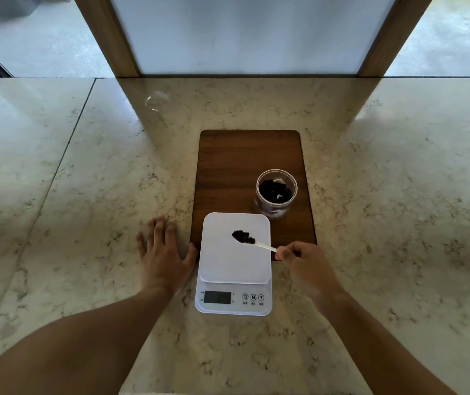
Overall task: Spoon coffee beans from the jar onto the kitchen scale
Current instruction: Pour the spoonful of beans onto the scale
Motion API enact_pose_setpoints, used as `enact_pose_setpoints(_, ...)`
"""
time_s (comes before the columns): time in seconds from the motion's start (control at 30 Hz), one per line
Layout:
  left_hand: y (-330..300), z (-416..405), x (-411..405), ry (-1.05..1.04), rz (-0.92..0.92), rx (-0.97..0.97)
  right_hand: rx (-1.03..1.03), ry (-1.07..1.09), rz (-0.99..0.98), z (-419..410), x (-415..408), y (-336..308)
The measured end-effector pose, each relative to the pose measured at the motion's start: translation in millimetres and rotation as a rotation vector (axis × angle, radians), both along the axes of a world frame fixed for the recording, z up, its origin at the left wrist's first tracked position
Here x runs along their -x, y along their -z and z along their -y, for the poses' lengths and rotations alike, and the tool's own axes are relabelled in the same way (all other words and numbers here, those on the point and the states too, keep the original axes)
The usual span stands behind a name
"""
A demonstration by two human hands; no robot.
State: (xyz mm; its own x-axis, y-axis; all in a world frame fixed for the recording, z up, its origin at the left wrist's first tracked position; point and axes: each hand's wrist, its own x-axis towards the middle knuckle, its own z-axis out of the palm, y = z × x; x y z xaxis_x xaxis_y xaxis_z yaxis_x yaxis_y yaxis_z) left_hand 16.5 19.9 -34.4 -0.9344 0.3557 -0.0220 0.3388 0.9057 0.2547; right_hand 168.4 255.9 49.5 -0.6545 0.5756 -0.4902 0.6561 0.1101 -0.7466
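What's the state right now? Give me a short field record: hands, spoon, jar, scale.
left hand: flat on the counter, open, beside the scale
right hand: pinching the spoon handle
spoon: loaded with beans, over the scale platform; beans not yet tipped out
jar: open, upright on the board, beans inside
scale: platform bare apart from the spoon above it; display dark, unreadable
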Motion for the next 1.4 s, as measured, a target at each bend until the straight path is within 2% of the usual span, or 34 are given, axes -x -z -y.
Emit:
enact_pose_setpoints(0.4, -0.2, 1.3, 0.3, 0.006, 0.0, -0.004, -0.134, -0.03, -0.027, 14.2, -1.7, 11.1)
enact_pose_setpoints(0.73, 0.4, 1.2, 0.6, 0.007, -0.006, -0.017, -0.13, 0.012, -0.135, 18.2, -5.9, 6.3)
enact_pose_setpoints(1.03, -0.6, 0.6, 0.3, 0.004, 0.007, -0.012, -0.222, 0.006, -0.283, 18.2, -7.6, -3.4)
enact_pose_setpoints(1.2, -2.0, 0.6, -0.1, 0.01, 0.004, -0.015, -0.266, 0.089, -0.327, 9.8, -0.3, -9.8)
enact_pose_setpoints(1.4, 2.7, 2.2, 0.4, 0.018, -0.019, -0.017, -0.472, 0.243, -0.386, -20.9, 22.4, -25.7)
